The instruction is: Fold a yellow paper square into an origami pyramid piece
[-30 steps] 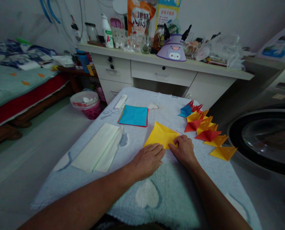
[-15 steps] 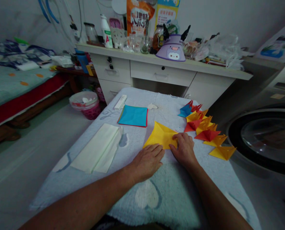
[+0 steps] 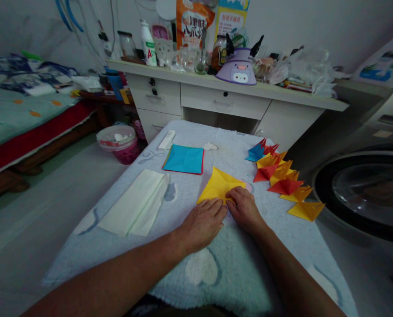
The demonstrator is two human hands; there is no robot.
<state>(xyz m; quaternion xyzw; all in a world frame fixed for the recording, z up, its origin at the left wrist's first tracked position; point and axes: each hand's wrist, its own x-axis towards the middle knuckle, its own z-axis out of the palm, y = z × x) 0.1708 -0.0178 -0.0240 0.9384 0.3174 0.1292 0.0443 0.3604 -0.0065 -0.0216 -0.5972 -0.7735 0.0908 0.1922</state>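
A yellow sheet of origami paper [image 3: 218, 184] lies on the cloth-covered table, creased, with its near edge under both hands. My left hand [image 3: 205, 219] rests flat on the paper's near left part, fingers stretched out. Close beside it, my right hand [image 3: 244, 208] has its fingers bent and pinches the near right part of the sheet, hiding that edge. A stack of square paper [image 3: 184, 159], blue on top with red beneath, sits farther off to the left. Folded paper pieces [image 3: 287, 186] in yellow, orange, red and blue stand in a row to the right.
A folded pale cloth or paper [image 3: 133, 204] lies at the left, with a small white box [image 3: 166, 141] beyond it. A crumpled white scrap [image 3: 210, 146] is near the back. Behind stands a cluttered white desk [image 3: 223, 94]; a washing machine [image 3: 365, 189] is at the right.
My right hand has slid left along the paper's near edge, up against my left hand, uncovering the right corner. My left hand has stayed almost still.
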